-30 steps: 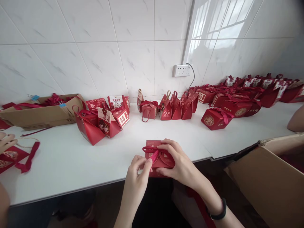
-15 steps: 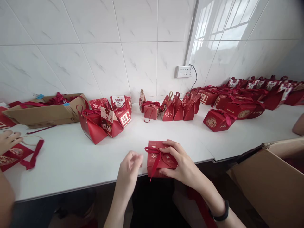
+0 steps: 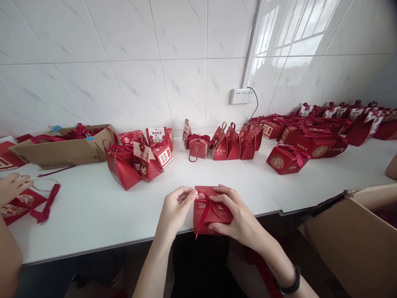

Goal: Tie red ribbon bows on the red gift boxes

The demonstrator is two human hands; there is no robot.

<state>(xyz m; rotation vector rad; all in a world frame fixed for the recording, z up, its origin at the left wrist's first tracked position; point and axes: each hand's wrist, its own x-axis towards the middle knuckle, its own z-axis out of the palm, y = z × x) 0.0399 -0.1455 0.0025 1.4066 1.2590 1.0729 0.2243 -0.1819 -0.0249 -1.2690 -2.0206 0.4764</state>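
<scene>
Head view: I see red printed cardboard box (image 3: 214, 216) at front edge of white counter (image 3: 93, 215). Left hand (image 3: 176, 210) pinched on dark-red satin ribbon (image 3: 204, 216); right hand (image 3: 237, 212) half-spread, gripping box. Risk: hard tug could loosen ribbon or drag box over edge.

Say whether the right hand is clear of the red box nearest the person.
No, the right hand rests on the red box, covering part of its top.
</scene>
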